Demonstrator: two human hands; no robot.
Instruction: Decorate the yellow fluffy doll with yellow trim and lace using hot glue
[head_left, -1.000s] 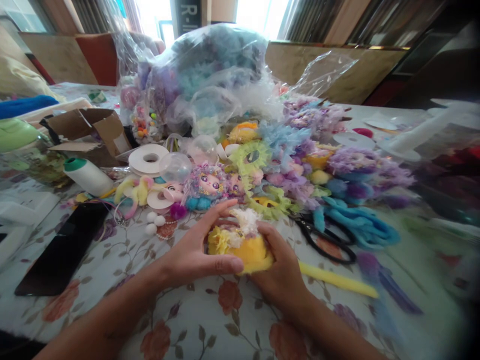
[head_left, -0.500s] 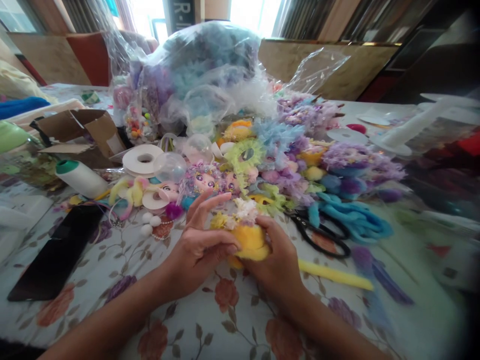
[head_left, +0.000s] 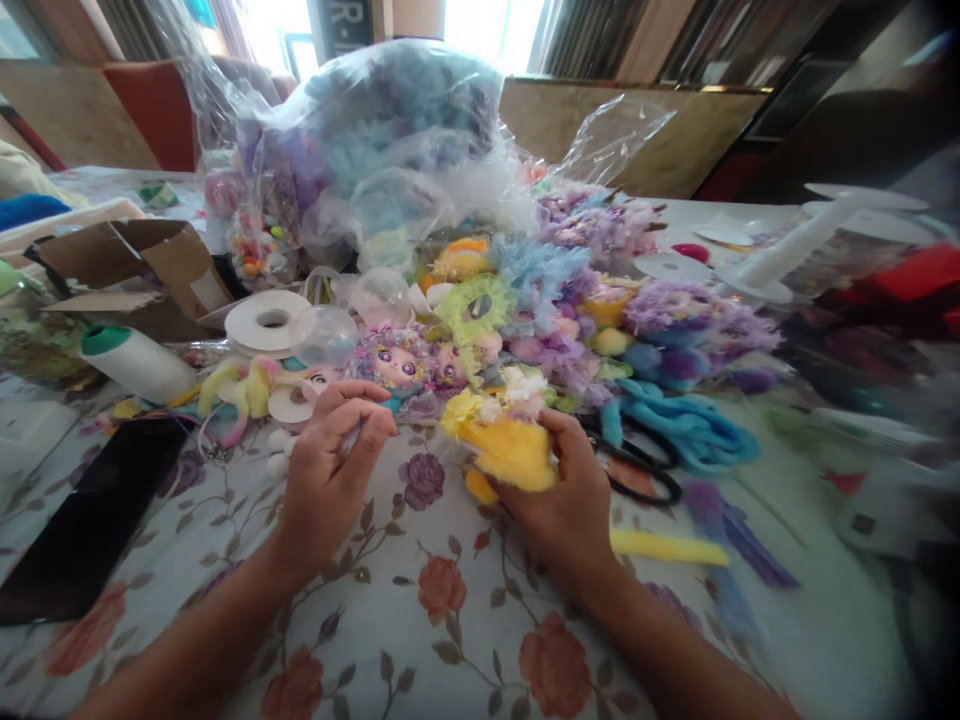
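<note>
My right hand [head_left: 574, 490] is closed around a yellow fuzzy piece [head_left: 517, 455] with white and pale-yellow ruffled trim [head_left: 517, 392] on top. A small orange-yellow tip shows below it, beside the fingers. My left hand [head_left: 337, 460] hangs to the left, apart from the yellow piece. Its thumb and forefinger meet in a pinch; whatever may be between them is too small to see. Just behind the left fingertips lies a doll head [head_left: 397, 365] with curly multicoloured hair. To the right of my right hand lie a yellow fuzzy strip [head_left: 670, 546] and black-handled scissors [head_left: 645, 480], partly hidden.
Blue fuzzy cord [head_left: 690, 430] lies right of the scissors. A black phone-like slab [head_left: 94, 520], a thread cone [head_left: 139, 365], a ribbon roll [head_left: 266, 322] and a cardboard box [head_left: 135, 270] stand left. A big clear plastic bag [head_left: 420, 130] rises behind.
My left hand has let go of the yellow piece and moved left. My right hand still holds the piece, now tilted differently. The whole view has shifted slightly.
</note>
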